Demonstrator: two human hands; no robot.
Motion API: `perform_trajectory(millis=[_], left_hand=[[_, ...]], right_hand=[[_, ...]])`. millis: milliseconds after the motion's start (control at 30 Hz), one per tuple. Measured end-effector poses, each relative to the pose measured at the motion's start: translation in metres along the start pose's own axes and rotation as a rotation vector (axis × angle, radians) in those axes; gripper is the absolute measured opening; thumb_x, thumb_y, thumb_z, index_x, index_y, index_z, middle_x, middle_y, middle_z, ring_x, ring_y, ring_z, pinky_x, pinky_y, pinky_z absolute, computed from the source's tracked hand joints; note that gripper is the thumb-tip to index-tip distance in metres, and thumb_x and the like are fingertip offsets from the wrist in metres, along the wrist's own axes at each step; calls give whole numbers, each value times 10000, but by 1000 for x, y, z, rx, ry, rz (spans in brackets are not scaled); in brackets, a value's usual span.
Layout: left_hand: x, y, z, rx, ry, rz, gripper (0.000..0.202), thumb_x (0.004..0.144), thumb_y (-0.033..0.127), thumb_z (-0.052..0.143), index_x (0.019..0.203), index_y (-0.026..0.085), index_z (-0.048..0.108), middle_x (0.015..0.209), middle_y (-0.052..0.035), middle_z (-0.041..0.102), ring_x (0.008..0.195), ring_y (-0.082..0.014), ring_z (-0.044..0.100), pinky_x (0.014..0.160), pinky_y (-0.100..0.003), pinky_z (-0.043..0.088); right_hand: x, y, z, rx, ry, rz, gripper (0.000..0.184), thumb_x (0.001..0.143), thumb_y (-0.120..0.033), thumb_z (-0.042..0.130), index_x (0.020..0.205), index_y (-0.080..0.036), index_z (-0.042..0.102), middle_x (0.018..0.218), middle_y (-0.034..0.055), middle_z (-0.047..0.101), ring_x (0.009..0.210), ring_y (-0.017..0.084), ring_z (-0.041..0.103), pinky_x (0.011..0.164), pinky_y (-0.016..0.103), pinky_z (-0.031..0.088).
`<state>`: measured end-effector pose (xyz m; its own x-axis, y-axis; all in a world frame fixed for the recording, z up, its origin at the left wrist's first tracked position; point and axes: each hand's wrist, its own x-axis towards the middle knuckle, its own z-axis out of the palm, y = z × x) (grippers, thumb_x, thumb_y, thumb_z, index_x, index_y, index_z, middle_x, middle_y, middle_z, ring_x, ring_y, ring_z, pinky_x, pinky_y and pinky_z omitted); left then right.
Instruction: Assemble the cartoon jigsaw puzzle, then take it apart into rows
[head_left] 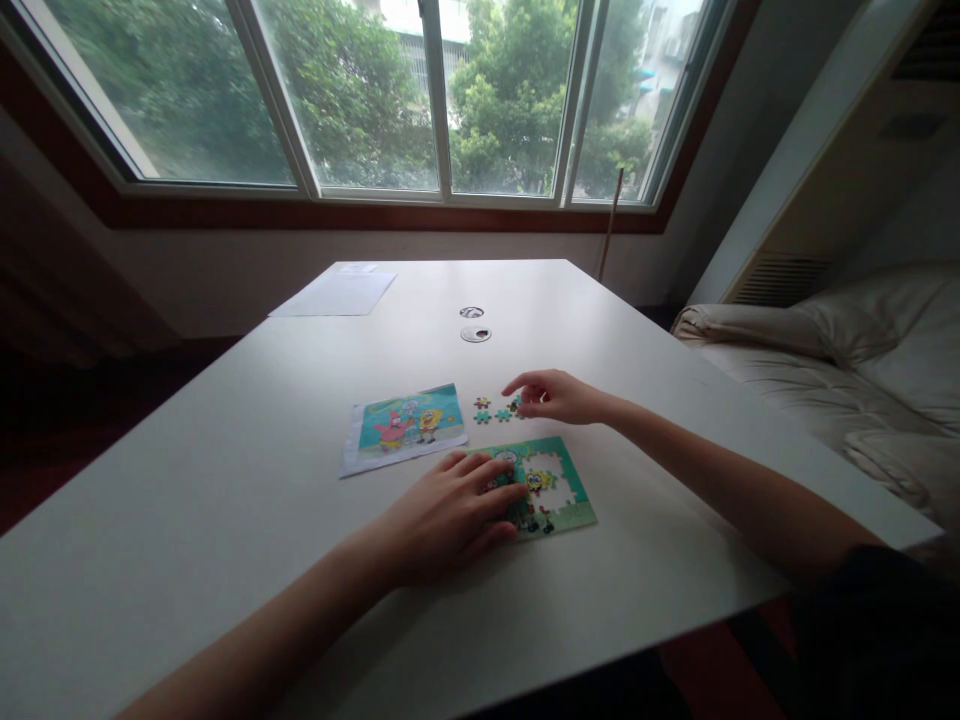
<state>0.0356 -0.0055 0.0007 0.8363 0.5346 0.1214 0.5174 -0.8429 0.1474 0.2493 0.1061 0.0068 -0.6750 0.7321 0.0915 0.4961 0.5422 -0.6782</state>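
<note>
A cartoon jigsaw puzzle in a green frame lies on the white table, with white gaps showing in its right half. My left hand rests on the puzzle's left side, fingers stretched out and covering part of the picture. Just beyond the puzzle, several loose puzzle pieces lie in a small group. Over the right end of that group hovers my right hand, its index finger extended and apart from the lower fingers. It partly hides a piece, and I see nothing held in it.
Left of the loose pieces lies a picture sheet with the cartoon characters. Two round flat items sit farther back on the white table. Papers lie at the far left corner. A padded sofa stands to the right.
</note>
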Motion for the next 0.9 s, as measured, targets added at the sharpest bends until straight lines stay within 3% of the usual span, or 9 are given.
perform_trajectory(millis=[267,533,733,900], left_hand=[[-2,-3,-3,-26,21,4,272,887,347,380,1106,262,516,1154,-74,515,998,-247,488,875,-442,349],[-3,0,-5,-103,17,57,290,858,383,435,1115,281,524,1093,-61,537,947,-230,502,839,-396,371],[-2,1,-5,-109,12,72,304,860,389,427,1122,269,526,1088,-65,546,947,-227,502,841,-390,372],[-1,1,-5,-107,21,74,298,860,391,429,1108,265,535,1073,-66,555,938,-224,511,833,-384,381]], right_hand=[[-55,-7,7,462,-29,139,259,680,-331,652,808,-125,561,652,5,595,604,101,547,547,217,424],[-67,-15,15,416,-31,201,231,657,-322,672,707,-113,587,624,1,570,557,81,495,508,199,378],[-69,-10,10,427,-116,215,326,688,-320,641,942,-125,578,600,-19,570,528,76,479,483,186,347],[-72,-8,7,355,-136,218,247,694,-316,631,840,-116,617,621,7,594,542,84,497,482,186,353]])
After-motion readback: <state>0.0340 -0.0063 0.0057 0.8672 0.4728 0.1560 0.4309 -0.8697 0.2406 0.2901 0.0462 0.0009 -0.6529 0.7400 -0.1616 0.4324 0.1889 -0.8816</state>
